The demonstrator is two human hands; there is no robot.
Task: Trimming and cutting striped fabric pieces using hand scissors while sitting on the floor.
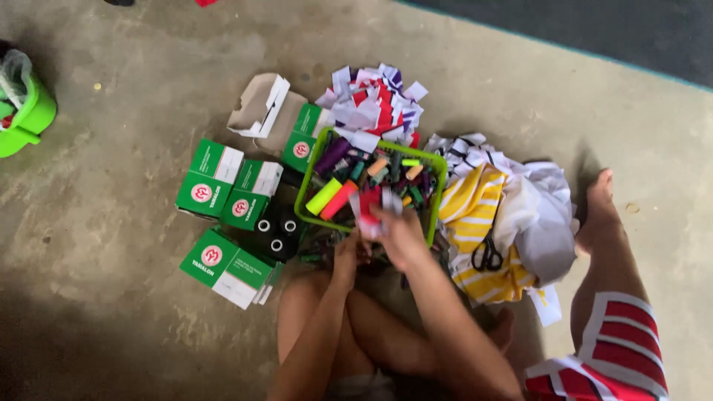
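Fabric pieces point(369, 210): a small red and white bundle, held just above the near edge of the green basket.
Right hand point(401, 236): clenched around those pieces, fingers curled over them, at the basket's near rim.
Left hand point(346, 254): just beside the right; the fingers seem to pinch something small, but I cannot tell what.
Green basket point(438, 194): on the floor in front of the crossed legs, full of coloured thread spools.
Doing it well: judging from the grip, keep the bundle squared over the basket and let the left hand steady its lower edge so nothing slips out.
Scrap pile point(375, 104): red, white and purple offcuts heaped behind the basket.
Green boxes point(212, 178): several to the left, with black spools point(276, 234) between them and the basket.
Scissors point(487, 254): resting on yellow striped cloth point(468, 204) to the right.
Floor point(134, 111): bare concrete.
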